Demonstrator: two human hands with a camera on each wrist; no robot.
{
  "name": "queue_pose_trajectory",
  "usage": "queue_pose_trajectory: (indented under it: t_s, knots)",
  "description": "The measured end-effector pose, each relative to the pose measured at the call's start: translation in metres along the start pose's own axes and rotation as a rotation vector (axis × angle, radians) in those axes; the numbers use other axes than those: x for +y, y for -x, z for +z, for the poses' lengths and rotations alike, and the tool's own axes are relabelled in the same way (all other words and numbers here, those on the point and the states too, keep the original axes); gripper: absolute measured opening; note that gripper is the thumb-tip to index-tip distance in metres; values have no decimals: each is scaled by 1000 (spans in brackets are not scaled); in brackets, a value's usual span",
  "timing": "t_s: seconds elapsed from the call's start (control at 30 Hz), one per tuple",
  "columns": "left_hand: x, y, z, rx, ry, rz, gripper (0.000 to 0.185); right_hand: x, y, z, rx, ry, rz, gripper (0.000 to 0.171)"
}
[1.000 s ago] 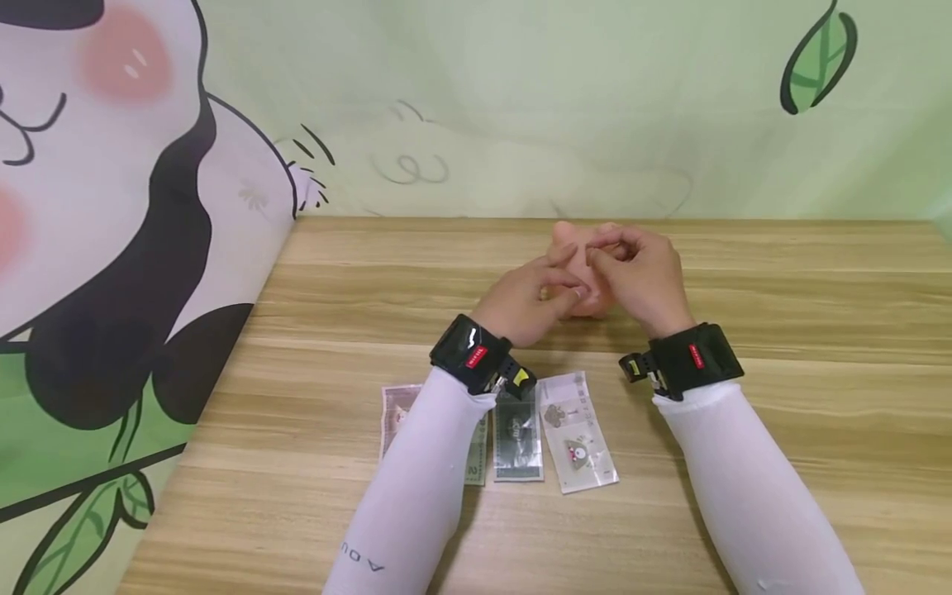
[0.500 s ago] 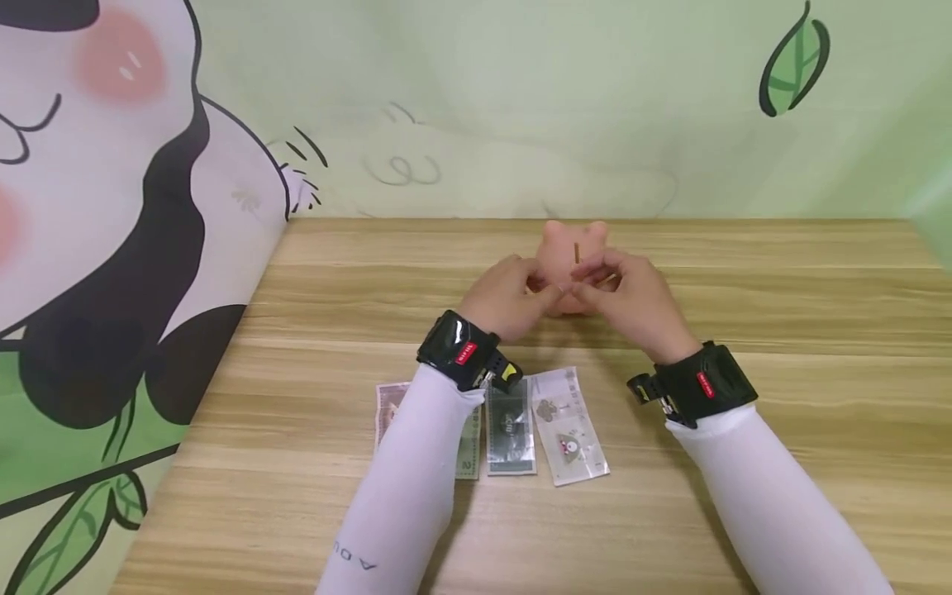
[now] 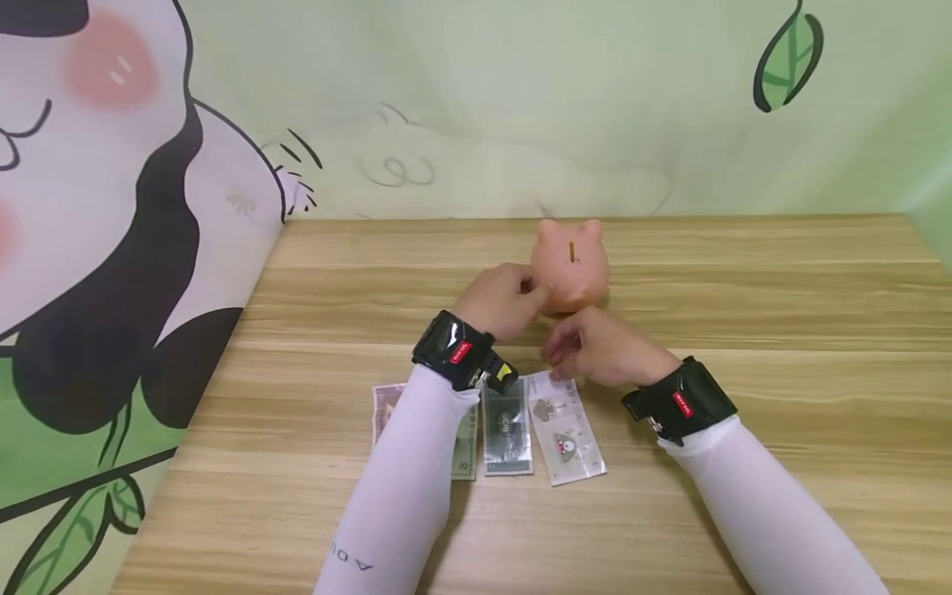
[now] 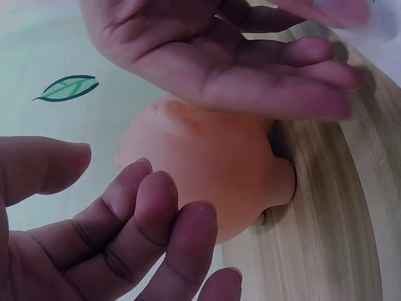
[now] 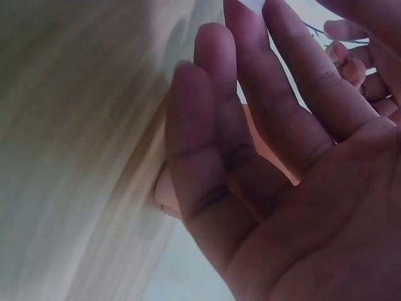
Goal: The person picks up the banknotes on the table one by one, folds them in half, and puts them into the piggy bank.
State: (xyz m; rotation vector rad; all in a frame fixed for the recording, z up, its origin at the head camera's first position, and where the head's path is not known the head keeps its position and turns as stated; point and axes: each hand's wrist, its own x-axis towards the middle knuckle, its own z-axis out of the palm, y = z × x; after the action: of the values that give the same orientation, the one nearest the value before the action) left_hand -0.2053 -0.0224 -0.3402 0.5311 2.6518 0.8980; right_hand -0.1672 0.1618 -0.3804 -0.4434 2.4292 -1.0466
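A pink piggy bank (image 3: 571, 273) stands on the wooden table (image 3: 781, 289) with its coin slot (image 3: 572, 251) uncovered. My left hand (image 3: 537, 289) sits just left of it, fingers loosely curled and holding nothing; in the left wrist view those fingers (image 4: 150, 226) hover close to the pig's body (image 4: 213, 163). My right hand (image 3: 556, 354) hangs low in front of the pig with straight fingers and a bare palm (image 5: 294, 163), above the far end of a pale banknote (image 3: 568, 434). Nothing is in either hand.
Several banknotes lie in a row near me: a dark one (image 3: 508, 426), a green one (image 3: 464, 454) and a reddish one (image 3: 383, 409), partly under my left sleeve. A panda-print cloth (image 3: 111, 273) drapes the table's left side and the wall behind.
Both hands were up at the top of the piggy bank. My right hand has dropped back toward me, over the banknotes; the left slid down beside the pig, and the slot now shows.
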Motion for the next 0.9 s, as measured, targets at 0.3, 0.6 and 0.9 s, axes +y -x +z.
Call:
queue_pose_trajectory:
  t_s: [0.3, 0.6, 0.9]
  knots:
    - [1, -1, 4, -8, -5, 6, 38, 3, 3, 3, 1, 43, 3, 21]
    - [0, -3, 11, -77, -66, -20, 35, 5, 0, 4, -12, 57, 12, 16]
    - [1, -1, 21, -165, -161, 9, 34, 7, 0, -1, -1, 64, -15, 10]
